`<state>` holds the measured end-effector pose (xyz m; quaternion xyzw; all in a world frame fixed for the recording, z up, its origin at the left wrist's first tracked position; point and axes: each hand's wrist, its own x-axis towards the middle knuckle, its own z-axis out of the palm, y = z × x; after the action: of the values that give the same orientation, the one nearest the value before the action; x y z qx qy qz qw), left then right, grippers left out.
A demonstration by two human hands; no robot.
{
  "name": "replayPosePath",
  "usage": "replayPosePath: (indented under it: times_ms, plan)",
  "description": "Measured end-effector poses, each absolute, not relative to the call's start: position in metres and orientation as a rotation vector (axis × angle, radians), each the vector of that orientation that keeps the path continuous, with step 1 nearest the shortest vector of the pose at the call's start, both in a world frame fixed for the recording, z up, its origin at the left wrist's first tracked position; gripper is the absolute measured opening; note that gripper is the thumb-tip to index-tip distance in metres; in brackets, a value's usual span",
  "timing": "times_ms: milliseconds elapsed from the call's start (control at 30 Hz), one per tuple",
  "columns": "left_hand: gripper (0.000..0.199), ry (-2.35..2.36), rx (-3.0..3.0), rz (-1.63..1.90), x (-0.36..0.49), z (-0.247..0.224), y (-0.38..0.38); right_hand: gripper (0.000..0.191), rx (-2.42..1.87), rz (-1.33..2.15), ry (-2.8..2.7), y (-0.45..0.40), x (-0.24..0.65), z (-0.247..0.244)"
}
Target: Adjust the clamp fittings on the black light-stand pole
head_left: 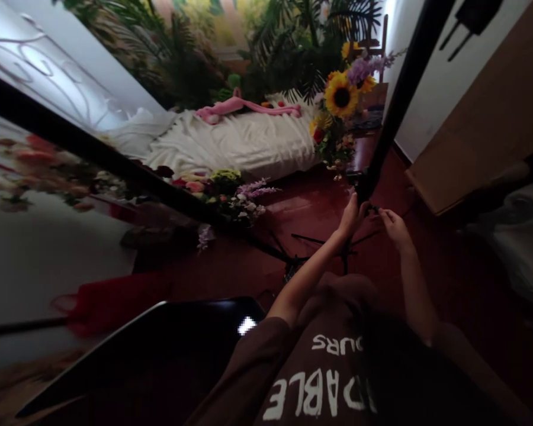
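Observation:
A black light-stand pole [393, 118] slants down from the upper right to a clamp collar [357, 176] in front of me. My left hand [350, 216] is closed around the pole just below that collar. To its right, my right hand [395, 228] pinches a small dark knob [373, 208] that sticks out from the pole's side. The fingertips partly cover the knob, and dim light blurs its shape. Lower down, thin black tripod legs [311, 238] spread over the dark red floor [288, 213].
Another black pole [115, 163] crosses the left side. A dark glossy panel [160, 349] lies at lower left by a red bag [111, 299]. Behind are a white-draped platform [257, 139] with a pink plush toy [231, 106], sunflowers [340, 94], and a cardboard box [462, 136] to the right.

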<state>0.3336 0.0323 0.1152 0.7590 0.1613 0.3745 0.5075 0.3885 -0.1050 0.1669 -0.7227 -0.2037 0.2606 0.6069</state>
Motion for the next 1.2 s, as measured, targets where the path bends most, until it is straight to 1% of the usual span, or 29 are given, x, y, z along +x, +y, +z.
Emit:
replayPosePath:
  times_ms: [300,400,500,600,700,867,1000,1067,1100,1133,1200]
  plan:
    - [0.030,0.415,1.845,0.901,0.331,0.110,0.032,0.042,-1.557,0.775,-0.338,-0.098,0.398,0.167]
    - [0.032,0.425,1.845,0.917,0.334,0.108,0.032,0.041,-1.562,0.798,-0.356,-0.099,0.401,0.169]
    - [0.032,0.423,1.840,0.937,0.336,0.107,0.031,0.045,-1.551,0.784,-0.413,-0.101,0.405,0.168]
    - [0.032,0.408,1.835,0.956,0.337,0.107,0.030,0.048,-1.541,0.718,-0.513,-0.102,0.409,0.166]
    - [0.032,0.419,1.831,0.994,0.338,0.106,0.030,0.046,-1.577,0.570,-0.663,-0.101,0.412,0.163]
    - [0.032,0.422,1.841,1.017,0.340,0.104,0.032,0.030,-1.649,0.234,-0.784,-0.097,0.418,0.153]
    - [0.032,0.421,1.851,1.002,0.340,0.104,0.033,0.015,-1.710,0.215,-0.820,-0.097,0.418,0.151]
    - [0.033,0.435,1.847,0.997,0.339,0.105,0.032,0.011,-1.739,0.221,-0.848,-0.099,0.413,0.158]
    - [0.033,0.439,1.842,0.993,0.339,0.106,0.032,0.011,-1.739,0.209,-0.862,-0.100,0.410,0.163]
    - [0.033,0.441,1.835,0.988,0.338,0.107,0.031,0.015,-1.727,0.187,-0.872,-0.100,0.405,0.169]
    - [0.032,0.431,1.815,0.972,0.337,0.108,0.031,0.032,-1.692,0.149,-0.889,-0.096,0.393,0.182]
